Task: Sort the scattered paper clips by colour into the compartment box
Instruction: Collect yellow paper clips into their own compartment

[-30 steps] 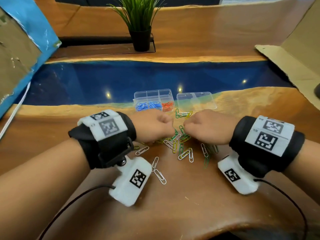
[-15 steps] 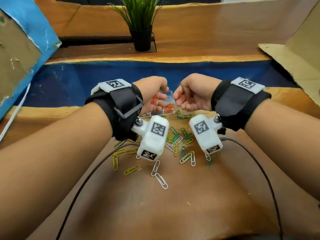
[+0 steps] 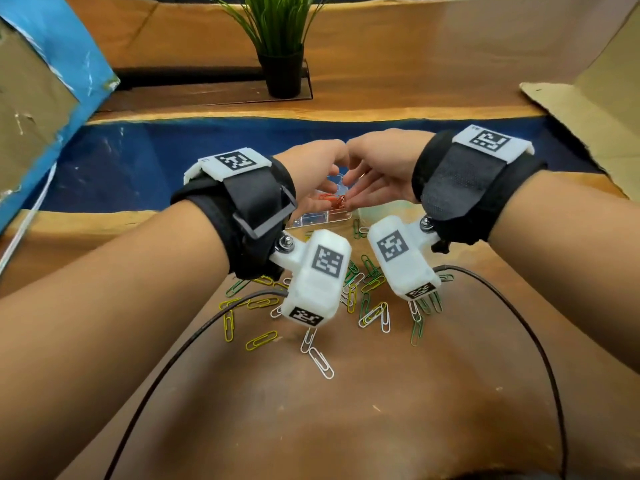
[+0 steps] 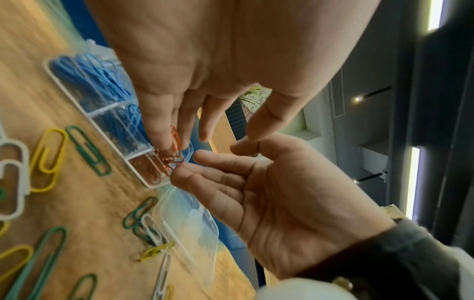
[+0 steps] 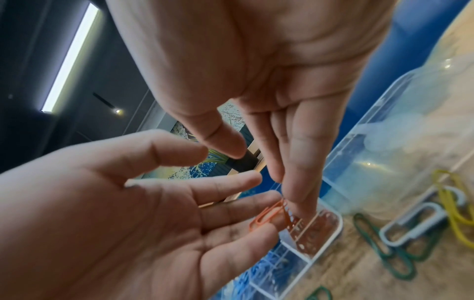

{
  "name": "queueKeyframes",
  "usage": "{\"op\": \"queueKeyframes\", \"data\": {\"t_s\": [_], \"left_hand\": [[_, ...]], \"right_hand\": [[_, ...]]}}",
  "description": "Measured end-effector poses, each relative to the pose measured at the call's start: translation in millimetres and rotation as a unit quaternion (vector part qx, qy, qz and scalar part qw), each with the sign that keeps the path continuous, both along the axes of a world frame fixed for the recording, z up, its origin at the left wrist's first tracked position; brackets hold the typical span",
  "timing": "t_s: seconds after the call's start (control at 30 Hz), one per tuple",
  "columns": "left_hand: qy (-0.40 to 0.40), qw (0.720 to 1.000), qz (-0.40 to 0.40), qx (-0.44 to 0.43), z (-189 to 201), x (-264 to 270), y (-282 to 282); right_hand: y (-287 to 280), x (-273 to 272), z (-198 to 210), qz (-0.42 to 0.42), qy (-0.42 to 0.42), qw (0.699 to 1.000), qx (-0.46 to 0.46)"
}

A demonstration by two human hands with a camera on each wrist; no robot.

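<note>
Left hand (image 3: 313,174): centre of the head view, palm turned up, fingers stretched out and loose, gripping nothing; fingertips (image 4: 164,142) over the end compartment of the box.
Right hand (image 3: 375,174): just right of the left one, thumbs nearly meeting at the top; fingers likewise straight and relaxed, released, tips (image 5: 302,203) pointing down at the same compartment.
Orange paper clips (image 3: 333,199): small tangle between the fingertips of both hands, one clip lying on the left fingers (image 5: 266,216), the rest hanging into the compartment below.
Compartment box (image 4: 84,105): clear plastic, on the tabletop just below and behind the hands; blue paper clips (image 4: 102,81) in two compartments at upper left of the left wrist view, orange ones in the end compartment nearest the fingers.
Lid (image 4: 189,225): clear, open, flat beside the box, lower centre of the left wrist view.
Scattered clips (image 3: 367,299): green, yellow and white, loose on the wooden tabletop (image 3: 346,410) in the middle of the head view, partly under the wrist cameras, apart from both hands.
Potted plant (image 3: 280,53): top centre, well behind.
</note>
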State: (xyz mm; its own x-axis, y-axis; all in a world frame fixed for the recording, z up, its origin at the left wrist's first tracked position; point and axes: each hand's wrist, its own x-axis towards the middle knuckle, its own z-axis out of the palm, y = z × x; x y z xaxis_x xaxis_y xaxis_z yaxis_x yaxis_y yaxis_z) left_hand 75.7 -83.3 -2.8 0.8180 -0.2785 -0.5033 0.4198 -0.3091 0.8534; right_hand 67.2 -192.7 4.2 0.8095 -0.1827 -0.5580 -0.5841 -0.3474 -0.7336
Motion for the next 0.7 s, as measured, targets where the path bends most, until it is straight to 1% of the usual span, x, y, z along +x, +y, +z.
{"op": "queueKeyframes", "data": {"t_s": [0.07, 0.17, 0.27, 0.33, 0.4, 0.43, 0.5, 0.53, 0.6, 0.63, 0.7], "left_hand": [[-0.006, 1.0, -0.005, 0.007, -0.5, -0.9, 0.2], [-0.039, 0.999, -0.006, 0.002, -3.2, -3.3, -0.3], [-0.077, 0.997, -0.006, 0.017, -8.3, -4.9, 2.0], [-0.089, 0.996, -0.012, 0.025, -9.5, -5.3, 5.9], [-0.096, 0.995, -0.021, 0.029, -7.5, -5.6, 10.1], [-0.092, 0.995, -0.016, 0.031, -4.9, -6.3, 12.0], [-0.119, 0.99, -0.048, 0.056, -2.9, -8.3, 17.5], [-0.137, 0.984, -0.081, 0.077, -2.1, -10.3, 21.5], [-0.193, 0.959, -0.149, 0.143, -3.4, -13.2, 31.8], [-0.224, 0.938, -0.186, 0.189, -6.0, -14.4, 35.6], [-0.286, 0.877, -0.255, 0.289, -11.1, -16.3, 41.0]], "right_hand": [[-0.4, -1.1, -1.2, -0.001, -0.005, 1.0, 0.0], [-0.7, -3.7, -3.2, -0.001, -0.022, 1.0, -0.01], [-0.6, -7.3, -6.1, 0.041, -0.032, 0.997, -0.058], [-0.3, -10.7, -7.9, 0.101, -0.041, 0.984, -0.144], [0.1, -13.0, -10.0, 0.153, -0.075, 0.96, -0.222], [0.5, -13.4, -11.0, 0.169, -0.093, 0.95, -0.245], [0.9, -15.2, -11.1, 0.199, -0.107, 0.934, -0.278], [0.3, -16.4, -11.1, 0.209, -0.107, 0.929, -0.287], [-3.6, -19.9, -11.3, 0.215, -0.103, 0.926, -0.293], [-6.1, -22.3, -11.7, 0.219, -0.103, 0.923, -0.3], [-10.5, -27.9, -13.7, 0.234, -0.103, 0.909, -0.328]]}}
